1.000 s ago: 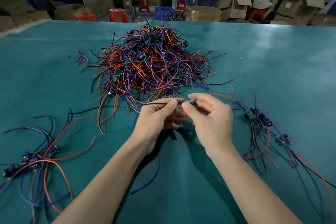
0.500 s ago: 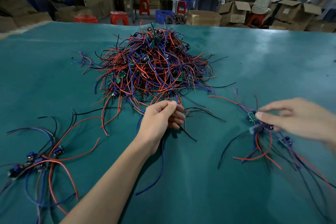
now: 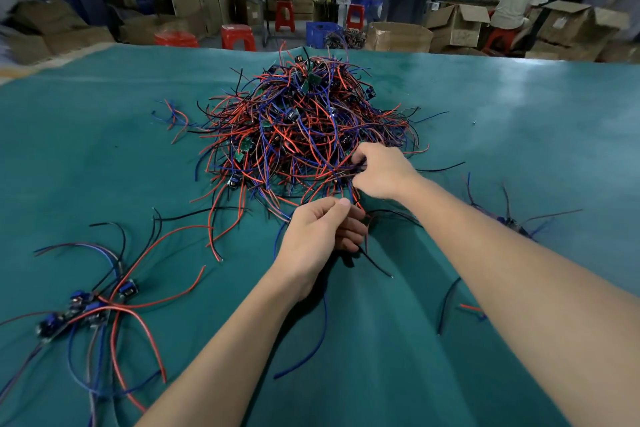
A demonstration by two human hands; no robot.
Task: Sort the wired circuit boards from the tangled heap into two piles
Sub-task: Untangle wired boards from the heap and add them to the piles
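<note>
A tangled heap (image 3: 298, 135) of small circuit boards with red, blue and black wires sits mid-table on the teal cloth (image 3: 104, 156). My right hand (image 3: 381, 172) reaches into the heap's near right edge, fingers pinching wires there. My left hand (image 3: 322, 232) lies just in front of the heap, fingers curled round a bundle of black and blue wires that trail toward me. A sorted pile (image 3: 86, 308) of boards with blue parts lies at the near left. A second pile (image 3: 512, 222) lies at the right, mostly hidden behind my right forearm.
Loose red and black wires (image 3: 214, 229) stretch from the heap toward the left pile. Beyond the table's far edge stand cardboard boxes (image 3: 398, 36), red stools (image 3: 239, 36) and a blue crate (image 3: 320, 33). People sit at benches in the background.
My right hand set a board down at the right pile, then swung back left into the heap's near edge. My left hand stayed put holding its wires. The camera moved closer.
</note>
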